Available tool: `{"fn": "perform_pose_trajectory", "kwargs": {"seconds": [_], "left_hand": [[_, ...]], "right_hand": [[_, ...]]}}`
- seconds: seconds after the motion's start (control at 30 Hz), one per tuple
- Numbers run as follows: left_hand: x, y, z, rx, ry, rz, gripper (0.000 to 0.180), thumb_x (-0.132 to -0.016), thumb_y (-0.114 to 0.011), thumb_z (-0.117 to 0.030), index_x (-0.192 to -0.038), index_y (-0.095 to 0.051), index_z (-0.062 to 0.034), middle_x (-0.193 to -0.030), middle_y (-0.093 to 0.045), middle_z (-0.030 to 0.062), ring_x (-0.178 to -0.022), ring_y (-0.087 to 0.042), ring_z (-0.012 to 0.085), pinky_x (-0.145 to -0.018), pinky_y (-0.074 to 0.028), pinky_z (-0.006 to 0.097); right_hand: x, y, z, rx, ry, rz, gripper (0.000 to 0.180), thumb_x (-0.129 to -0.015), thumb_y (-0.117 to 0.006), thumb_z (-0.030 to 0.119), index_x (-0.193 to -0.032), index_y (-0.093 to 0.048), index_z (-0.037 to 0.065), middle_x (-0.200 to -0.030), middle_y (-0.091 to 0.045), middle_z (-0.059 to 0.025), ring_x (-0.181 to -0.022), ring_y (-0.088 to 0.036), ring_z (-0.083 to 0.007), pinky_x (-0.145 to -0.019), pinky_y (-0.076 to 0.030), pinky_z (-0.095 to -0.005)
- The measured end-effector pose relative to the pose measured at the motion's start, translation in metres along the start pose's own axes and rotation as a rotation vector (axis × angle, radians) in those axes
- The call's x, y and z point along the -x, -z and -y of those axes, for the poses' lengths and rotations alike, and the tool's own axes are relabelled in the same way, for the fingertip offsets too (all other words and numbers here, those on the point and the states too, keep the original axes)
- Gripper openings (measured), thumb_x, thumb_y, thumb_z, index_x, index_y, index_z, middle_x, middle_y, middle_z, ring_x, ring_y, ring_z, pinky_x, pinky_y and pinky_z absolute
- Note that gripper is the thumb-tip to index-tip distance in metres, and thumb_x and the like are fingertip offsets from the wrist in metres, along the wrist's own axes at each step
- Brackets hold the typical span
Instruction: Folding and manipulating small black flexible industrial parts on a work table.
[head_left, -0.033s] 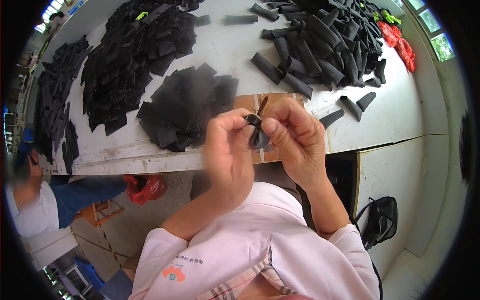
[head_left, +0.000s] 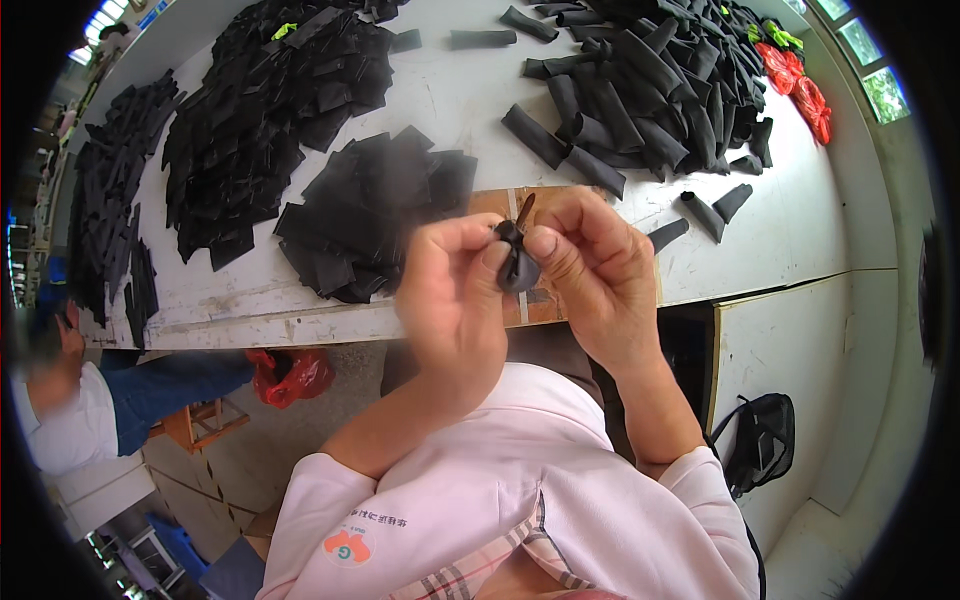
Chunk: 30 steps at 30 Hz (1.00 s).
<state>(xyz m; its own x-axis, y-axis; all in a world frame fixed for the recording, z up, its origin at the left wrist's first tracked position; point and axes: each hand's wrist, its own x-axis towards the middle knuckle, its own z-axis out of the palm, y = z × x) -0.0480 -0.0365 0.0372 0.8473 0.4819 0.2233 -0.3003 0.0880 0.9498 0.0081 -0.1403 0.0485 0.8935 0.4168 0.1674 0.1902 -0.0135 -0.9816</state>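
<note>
My left hand [head_left: 455,290] and my right hand [head_left: 590,270] meet in front of my chest, just over the table's near edge. Together they pinch a small black rolled piece [head_left: 518,265] between thumbs and fingertips. A thin brown tip [head_left: 526,208] sticks up out of it. Just beyond my hands lies a heap of flat black cut pieces [head_left: 370,220]. A brown board [head_left: 485,205] lies on the white table [head_left: 450,100] under that spot.
A large pile of flat black pieces [head_left: 270,110] and another [head_left: 110,200] lie to the left. Several rolled black tubes [head_left: 640,90] are heaped at the right, with red items [head_left: 800,90] behind. Another person [head_left: 60,400] sits at lower left beside a red bag [head_left: 290,375]. A black bag [head_left: 765,440] lies on the floor.
</note>
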Motion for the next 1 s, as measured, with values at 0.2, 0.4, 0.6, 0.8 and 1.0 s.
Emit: {"fn": "perform_pose_trajectory", "kwargs": {"seconds": [0.2, 0.4, 0.6, 0.8, 1.0], "left_hand": [[-0.049, 0.009, -0.022, 0.925, 0.615, 0.372, 0.019, -0.087, -0.048, -0.011, -0.103, -0.046, -0.0021, -0.073, -0.055, 0.0052, -0.036, -0.031, 0.0009, -0.033, -0.024, 0.015], [-0.048, 0.023, 0.038, 1.128, 1.0, 0.264, 0.03, -0.089, -0.039, -0.01, -0.116, -0.044, 0.003, -0.074, -0.058, 0.0068, -0.029, -0.024, 0.0012, -0.03, -0.017, 0.015], [-0.046, 0.026, 0.053, 1.547, 1.017, 0.234, 0.023, -0.088, -0.042, -0.009, -0.107, -0.049, 0.0005, -0.085, -0.059, 0.0142, -0.03, -0.026, 0.0029, -0.029, -0.02, 0.016], [-0.04, 0.034, 0.066, 1.253, 0.94, 0.249, 0.034, -0.085, -0.048, -0.01, -0.116, -0.042, 0.0004, -0.075, -0.054, 0.0077, -0.034, -0.032, 0.0032, -0.032, -0.025, 0.018], [-0.039, 0.019, 0.047, -0.051, 0.055, 0.155, 0.039, -0.084, -0.055, -0.023, -0.116, -0.046, -0.0007, -0.092, -0.056, 0.009, -0.081, -0.049, 0.0086, -0.073, -0.04, 0.02]], "right_hand": [[-0.035, 0.019, 0.027, -0.264, -0.082, 0.14, 0.027, -0.084, -0.056, 0.021, -0.069, -0.053, 0.0, -0.057, -0.045, 0.0044, -0.052, -0.037, -0.0037, -0.046, -0.031, -0.0191], [-0.026, 0.018, -0.05, -0.573, -0.527, 0.182, 0.029, -0.084, -0.056, 0.029, -0.068, -0.054, 0.005, -0.057, -0.043, 0.0046, -0.052, -0.034, -0.0022, -0.044, -0.026, -0.0168], [-0.038, 0.011, -0.051, -0.539, -0.483, 0.219, 0.029, -0.083, -0.058, 0.029, -0.066, -0.053, 0.006, -0.057, -0.043, 0.004, -0.054, -0.036, -0.0035, -0.047, -0.028, -0.0178], [-0.041, 0.013, -0.069, -0.474, -0.526, 0.32, 0.024, -0.082, -0.059, 0.026, -0.068, -0.053, 0.007, -0.059, -0.044, 0.0045, -0.054, -0.037, -0.0043, -0.047, -0.029, -0.0184], [-0.026, 0.012, -0.096, -0.616, -0.458, 0.179, 0.022, -0.082, -0.059, 0.023, -0.07, -0.053, 0.006, -0.061, -0.045, 0.0035, -0.057, -0.042, -0.0053, -0.049, -0.034, -0.0185]]}}
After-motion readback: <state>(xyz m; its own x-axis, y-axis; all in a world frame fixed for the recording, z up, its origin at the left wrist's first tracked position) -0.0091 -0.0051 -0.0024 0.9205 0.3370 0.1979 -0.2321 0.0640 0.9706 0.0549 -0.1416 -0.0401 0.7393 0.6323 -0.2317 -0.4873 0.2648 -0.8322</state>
